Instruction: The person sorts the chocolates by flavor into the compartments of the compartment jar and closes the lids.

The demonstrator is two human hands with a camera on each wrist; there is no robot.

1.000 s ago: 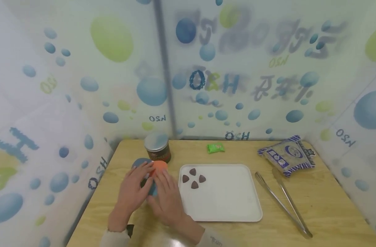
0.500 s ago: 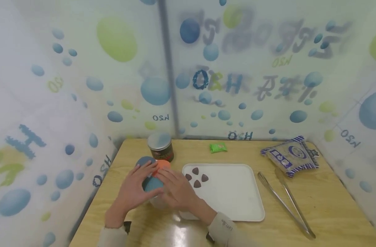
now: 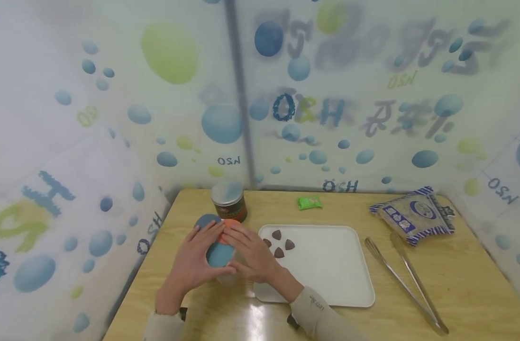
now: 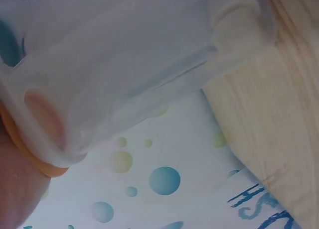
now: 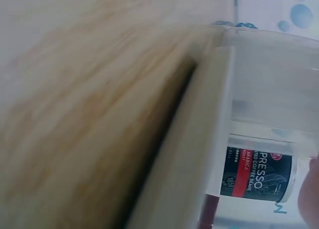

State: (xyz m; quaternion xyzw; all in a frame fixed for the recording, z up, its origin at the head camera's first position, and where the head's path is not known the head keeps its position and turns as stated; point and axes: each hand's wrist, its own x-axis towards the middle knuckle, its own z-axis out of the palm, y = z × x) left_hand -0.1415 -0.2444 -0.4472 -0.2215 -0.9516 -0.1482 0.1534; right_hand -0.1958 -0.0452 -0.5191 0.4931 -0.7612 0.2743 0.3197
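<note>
A tight cluster of translucent plastic jars stands left of the tray, with a dark blue lid [image 3: 206,219], an orange lid [image 3: 230,228] and a lighter blue lid [image 3: 220,256]. My left hand [image 3: 194,261] curves around their left side, fingers over the lid edges. From the right, my right hand [image 3: 254,256] grips the same cluster, its fingertips on the orange lid. The thumbs come close together at the near side. In the left wrist view, a cloudy jar wall [image 4: 124,59] fills the top. Jar walls [image 5: 274,89] also show in the right wrist view.
Behind the jars stands an espresso coffee can [image 3: 229,201]. A white tray [image 3: 328,270] holds several brown triangular pieces [image 3: 289,244]. Metal tongs [image 3: 406,279] lie right of it, below a blue-and-white bag [image 3: 413,215]. A small green packet [image 3: 309,202] lies at the back.
My hands have moved from lying over the lids to cupping the cluster's sides, exposing more of the lighter blue lid. The head view has shifted slightly; the tray and tongs stay put.
</note>
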